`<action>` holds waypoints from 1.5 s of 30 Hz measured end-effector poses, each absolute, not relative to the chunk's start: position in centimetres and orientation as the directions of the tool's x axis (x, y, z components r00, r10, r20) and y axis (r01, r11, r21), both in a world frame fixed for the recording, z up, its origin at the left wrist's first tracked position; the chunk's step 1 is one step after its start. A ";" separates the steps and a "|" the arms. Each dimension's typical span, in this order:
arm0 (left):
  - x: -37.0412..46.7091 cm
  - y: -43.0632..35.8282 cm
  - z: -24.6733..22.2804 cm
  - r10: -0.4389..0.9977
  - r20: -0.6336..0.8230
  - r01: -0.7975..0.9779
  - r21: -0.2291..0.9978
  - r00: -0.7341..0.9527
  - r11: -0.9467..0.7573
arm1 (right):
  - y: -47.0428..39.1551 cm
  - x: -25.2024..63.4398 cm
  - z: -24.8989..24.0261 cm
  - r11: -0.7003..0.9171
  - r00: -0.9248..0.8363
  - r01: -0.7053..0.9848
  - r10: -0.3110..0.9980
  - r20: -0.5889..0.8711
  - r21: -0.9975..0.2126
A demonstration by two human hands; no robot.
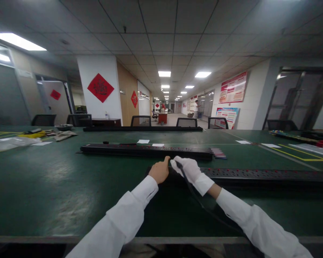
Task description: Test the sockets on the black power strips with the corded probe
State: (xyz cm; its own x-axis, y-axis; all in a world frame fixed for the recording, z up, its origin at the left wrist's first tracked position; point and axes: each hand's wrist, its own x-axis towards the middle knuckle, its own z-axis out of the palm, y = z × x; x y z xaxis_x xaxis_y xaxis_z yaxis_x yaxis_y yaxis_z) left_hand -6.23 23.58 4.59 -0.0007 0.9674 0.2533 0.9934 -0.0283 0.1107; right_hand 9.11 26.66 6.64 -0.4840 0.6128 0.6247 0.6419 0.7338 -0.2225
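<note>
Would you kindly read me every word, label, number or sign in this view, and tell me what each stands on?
Red diamond on the white pillar: perhaps "福", too blurred to be sure.
Red diamonds on the door and farther back: too small.
Red poster and blue-topped poster, right wall: print too blurred.
Card at the right end of the middle black strip: unreadable.
Nearer black strip: nothing readable.

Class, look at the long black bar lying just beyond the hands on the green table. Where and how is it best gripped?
Probably toward both ends of the black bar, from above on the person's side, with fingers across its narrow width. It lies flat, long and slim, so a one-ended hold might let it tip.
</note>
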 end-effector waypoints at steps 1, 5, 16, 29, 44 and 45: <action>-6.4 23.8 4.5 0.964 0.260 0.987 0.159 -0.054 0.012 | 26.5 8.7 6.2 0.730 -0.504 0.657 0.611 0.611 -0.188; -6.7 24.3 4.2 0.950 0.287 0.967 0.250 -0.122 0.049 | 25.9 7.7 5.6 0.631 -0.579 0.770 0.625 0.523 0.099; -6.0 23.3 4.7 0.979 0.206 0.996 0.092 0.003 -0.022 | 24.6 8.3 5.1 0.644 -0.582 0.758 0.598 0.551 0.102; -6.1 23.3 4.6 0.975 0.210 0.996 0.047 0.067 -0.078 | 25.0 8.6 5.2 0.654 -0.595 0.752 0.623 0.507 0.078; -5.9 23.1 4.8 0.976 0.213 0.997 0.064 0.034 -0.049 | 27.7 10.9 7.8 0.778 -0.087 0.295 0.600 0.795 -0.555; -5.9 23.1 4.9 0.975 0.221 0.997 0.067 0.033 -0.049 | 28.1 11.7 8.2 0.771 -0.044 0.263 0.611 0.791 -0.580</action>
